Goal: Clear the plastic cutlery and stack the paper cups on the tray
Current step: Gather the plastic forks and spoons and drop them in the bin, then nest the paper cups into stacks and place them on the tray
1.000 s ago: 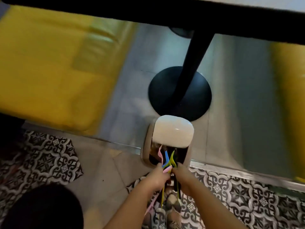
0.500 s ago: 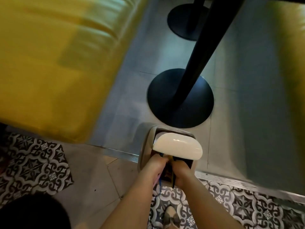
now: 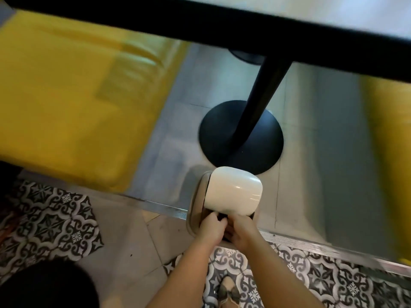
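We have both hands at the mouth of the small pedal bin [image 3: 195, 216] on the floor, white lid [image 3: 233, 191] tipped up. Left hand [image 3: 211, 228] and right hand [image 3: 243, 233] are curled close together inside the opening; whether they grip anything we cannot tell (no cutlery visible, fingers hide the gap). Likely the drop step: we should let go low inside the bin, keep the lid up, check nothing snags on the front rim. Cups and tray out of view, table edge [image 3: 200, 25] above
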A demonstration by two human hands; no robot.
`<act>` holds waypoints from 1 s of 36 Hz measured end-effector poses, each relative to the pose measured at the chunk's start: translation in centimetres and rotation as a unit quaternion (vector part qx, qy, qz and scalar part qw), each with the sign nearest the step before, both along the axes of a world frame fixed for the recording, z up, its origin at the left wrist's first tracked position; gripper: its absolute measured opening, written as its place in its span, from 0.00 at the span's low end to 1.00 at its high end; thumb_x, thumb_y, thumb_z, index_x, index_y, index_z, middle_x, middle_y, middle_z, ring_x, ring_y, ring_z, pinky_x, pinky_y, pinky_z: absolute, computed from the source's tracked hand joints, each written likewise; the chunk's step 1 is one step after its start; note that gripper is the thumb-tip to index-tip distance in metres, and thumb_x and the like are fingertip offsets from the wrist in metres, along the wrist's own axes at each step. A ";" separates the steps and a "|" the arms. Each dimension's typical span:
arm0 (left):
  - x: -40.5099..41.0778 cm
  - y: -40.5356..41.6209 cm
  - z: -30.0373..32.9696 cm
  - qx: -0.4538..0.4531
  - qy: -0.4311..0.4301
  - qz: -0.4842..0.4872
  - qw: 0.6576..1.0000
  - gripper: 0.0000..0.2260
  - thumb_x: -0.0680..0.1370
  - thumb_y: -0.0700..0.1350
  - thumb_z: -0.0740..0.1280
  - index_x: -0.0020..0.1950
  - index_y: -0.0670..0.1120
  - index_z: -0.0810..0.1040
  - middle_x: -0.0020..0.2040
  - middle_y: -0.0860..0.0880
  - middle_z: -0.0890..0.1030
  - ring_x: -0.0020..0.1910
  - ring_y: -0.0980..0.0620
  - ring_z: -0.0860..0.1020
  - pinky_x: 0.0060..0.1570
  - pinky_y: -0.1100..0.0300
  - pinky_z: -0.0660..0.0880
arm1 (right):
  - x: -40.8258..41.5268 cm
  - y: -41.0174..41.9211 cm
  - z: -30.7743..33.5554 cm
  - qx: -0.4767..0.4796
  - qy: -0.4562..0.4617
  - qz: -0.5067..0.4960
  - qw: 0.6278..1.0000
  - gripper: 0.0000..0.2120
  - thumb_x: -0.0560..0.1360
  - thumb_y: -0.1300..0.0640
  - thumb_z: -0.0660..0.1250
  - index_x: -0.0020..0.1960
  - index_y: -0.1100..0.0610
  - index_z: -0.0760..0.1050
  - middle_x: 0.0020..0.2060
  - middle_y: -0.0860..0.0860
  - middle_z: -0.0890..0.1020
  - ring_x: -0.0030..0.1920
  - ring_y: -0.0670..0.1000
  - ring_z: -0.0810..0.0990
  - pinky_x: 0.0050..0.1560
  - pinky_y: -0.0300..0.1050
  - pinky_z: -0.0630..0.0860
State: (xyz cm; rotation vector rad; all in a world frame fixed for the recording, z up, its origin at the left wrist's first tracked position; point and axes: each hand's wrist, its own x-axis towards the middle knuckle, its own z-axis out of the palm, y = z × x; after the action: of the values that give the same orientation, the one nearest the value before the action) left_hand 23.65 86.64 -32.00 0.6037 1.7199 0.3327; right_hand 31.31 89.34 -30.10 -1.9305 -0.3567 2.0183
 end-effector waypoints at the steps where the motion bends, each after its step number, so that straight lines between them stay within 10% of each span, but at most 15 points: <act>1: 0.0 -0.4 0.5 0.000 0.007 -0.008 1.000 0.13 0.79 0.42 0.60 0.62 0.40 0.75 0.58 0.40 0.80 0.59 0.42 0.77 0.60 0.51 0.73 | 0.1 -0.3 0.4 -0.001 -0.020 0.032 0.999 0.09 0.77 0.66 0.56 0.46 0.61 0.74 0.35 0.57 0.77 0.39 0.55 0.77 0.31 0.45 0.75; 12: -1.8 -4.4 13.3 0.053 0.189 -0.135 0.971 0.21 0.80 0.43 0.60 0.73 0.44 0.62 0.73 0.44 0.61 0.71 0.47 0.62 0.69 0.58 0.62 | -1.0 -3.8 10.8 0.223 -0.206 0.410 0.860 0.17 0.80 0.58 0.57 0.69 0.55 0.67 0.64 0.53 0.75 0.60 0.50 0.75 0.62 0.43 0.72; 22: -8.8 -9.4 28.0 0.100 0.365 -0.150 0.914 0.21 0.80 0.46 0.59 0.71 0.44 0.61 0.71 0.44 0.65 0.70 0.44 0.61 0.68 0.55 0.59 | -7.1 -4.8 24.6 0.366 -0.219 0.599 0.678 0.20 0.80 0.55 0.56 0.72 0.53 0.62 0.69 0.54 0.67 0.66 0.53 0.70 0.63 0.45 0.69; 36: -17.6 -23.9 40.8 0.049 0.517 0.099 0.849 0.26 0.81 0.52 0.56 0.77 0.47 0.52 0.78 0.45 0.49 0.77 0.43 0.46 0.73 0.45 0.50 | -18.9 -12.4 40.0 0.565 -0.155 0.696 0.415 0.24 0.81 0.50 0.54 0.74 0.51 0.55 0.73 0.52 0.59 0.70 0.58 0.63 0.69 0.56 0.59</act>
State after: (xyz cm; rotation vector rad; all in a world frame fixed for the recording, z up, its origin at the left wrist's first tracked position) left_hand 6.09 62.72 8.80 0.7437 2.8358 0.2448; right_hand 12.46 76.93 9.90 -0.6935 -3.1001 0.7563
